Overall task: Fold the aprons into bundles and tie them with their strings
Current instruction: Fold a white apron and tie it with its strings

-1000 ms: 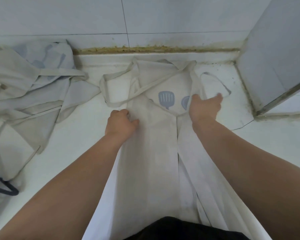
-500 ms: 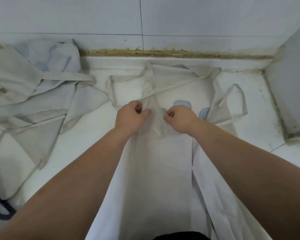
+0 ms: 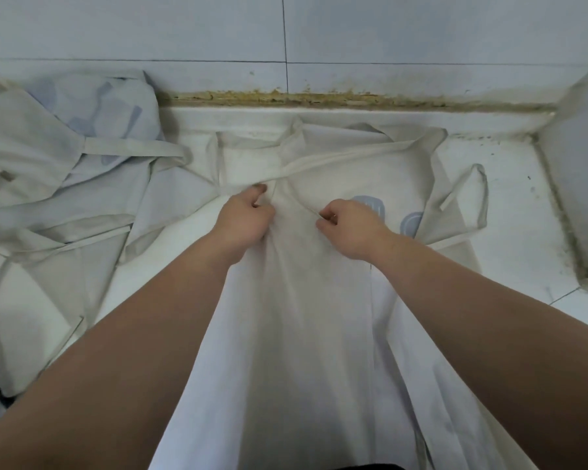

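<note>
Apron (image 3: 313, 317) lengthwise toward wall (image 3: 421, 35), top end far, pinched by left hand (image 3: 243, 220) and right hand (image 3: 352, 228)

We count two bare hands, a left hand (image 3: 245, 215) and a right hand (image 3: 350, 228). One off-white cloth apron (image 3: 313, 317) lies spread in the middle. It shows two pale blue utensil prints, a first print (image 3: 370, 203) and a second print (image 3: 411, 223), both partly covered. We make out two of its narrow cloth strings: one crossing strap (image 3: 353, 157) and one looped string (image 3: 479, 198) at the right. To the left there is one crumpled heap of off-white aprons (image 3: 58, 184); we cannot tell how many it holds. Behind, one vertical and one horizontal joint divide the white tiled wall (image 3: 421, 28) into four visible tiles. One grey upright panel (image 3: 577, 164) stands at the right.
</note>
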A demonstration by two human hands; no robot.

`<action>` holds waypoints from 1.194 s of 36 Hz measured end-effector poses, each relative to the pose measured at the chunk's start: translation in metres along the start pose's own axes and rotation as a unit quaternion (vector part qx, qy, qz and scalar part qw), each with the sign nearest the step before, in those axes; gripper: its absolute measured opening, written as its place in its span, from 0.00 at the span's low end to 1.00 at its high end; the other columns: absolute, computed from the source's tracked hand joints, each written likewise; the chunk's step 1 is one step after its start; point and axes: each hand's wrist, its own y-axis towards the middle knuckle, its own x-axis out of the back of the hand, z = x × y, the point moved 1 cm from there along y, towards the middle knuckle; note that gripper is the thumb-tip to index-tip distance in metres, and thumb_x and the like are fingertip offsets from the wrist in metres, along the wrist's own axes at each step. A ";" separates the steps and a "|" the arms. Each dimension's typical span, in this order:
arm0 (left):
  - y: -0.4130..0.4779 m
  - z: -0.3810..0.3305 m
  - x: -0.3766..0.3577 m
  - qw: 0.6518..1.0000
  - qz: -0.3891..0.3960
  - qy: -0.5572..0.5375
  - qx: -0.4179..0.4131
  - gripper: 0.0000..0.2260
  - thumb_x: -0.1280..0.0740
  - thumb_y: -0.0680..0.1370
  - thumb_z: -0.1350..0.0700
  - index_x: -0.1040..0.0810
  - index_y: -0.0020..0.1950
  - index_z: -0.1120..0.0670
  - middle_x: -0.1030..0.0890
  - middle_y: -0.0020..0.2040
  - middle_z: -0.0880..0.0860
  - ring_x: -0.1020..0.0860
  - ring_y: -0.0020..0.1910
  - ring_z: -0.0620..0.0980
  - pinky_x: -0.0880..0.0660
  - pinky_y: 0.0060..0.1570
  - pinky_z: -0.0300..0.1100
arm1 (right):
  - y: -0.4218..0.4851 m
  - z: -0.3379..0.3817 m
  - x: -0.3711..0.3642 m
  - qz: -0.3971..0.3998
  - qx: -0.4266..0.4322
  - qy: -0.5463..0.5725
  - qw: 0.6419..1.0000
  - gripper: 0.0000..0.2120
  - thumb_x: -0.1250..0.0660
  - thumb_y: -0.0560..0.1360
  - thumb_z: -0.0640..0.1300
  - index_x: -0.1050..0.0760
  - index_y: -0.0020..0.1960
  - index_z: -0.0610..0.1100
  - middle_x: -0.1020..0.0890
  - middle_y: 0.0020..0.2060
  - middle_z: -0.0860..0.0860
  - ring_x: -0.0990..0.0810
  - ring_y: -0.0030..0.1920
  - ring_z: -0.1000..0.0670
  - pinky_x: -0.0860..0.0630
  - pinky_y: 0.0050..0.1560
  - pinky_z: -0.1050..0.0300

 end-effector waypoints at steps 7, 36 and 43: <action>0.010 -0.016 0.006 0.994 -0.018 0.088 -0.069 0.21 0.36 0.77 0.46 0.31 0.69 0.47 0.22 0.44 0.49 0.23 0.43 0.49 0.26 0.49 0.46 | 0.003 0.000 -0.009 -0.013 0.016 -0.024 0.999 0.12 0.40 0.80 0.51 0.25 0.47 0.43 0.25 0.39 0.51 0.26 0.42 0.48 0.29 0.44 0.54; -0.064 0.010 -0.011 0.963 -0.037 0.264 -0.030 0.18 0.31 0.73 0.49 0.27 0.57 0.57 0.26 0.55 0.56 0.28 0.45 0.52 0.32 0.42 0.42 | -0.061 -0.005 0.003 -0.080 -0.039 -0.108 0.990 0.14 0.43 0.79 0.47 0.29 0.62 0.43 0.22 0.57 0.44 0.25 0.59 0.43 0.30 0.52 0.55; -0.086 0.026 -0.019 0.948 -0.075 0.305 -0.055 0.14 0.37 0.76 0.54 0.35 0.33 0.57 0.29 0.35 0.54 0.27 0.38 0.56 0.39 0.28 0.42 | -0.091 -0.019 -0.010 -0.089 -0.076 -0.101 0.988 0.12 0.43 0.78 0.46 0.29 0.59 0.43 0.22 0.56 0.45 0.25 0.57 0.43 0.30 0.50 0.54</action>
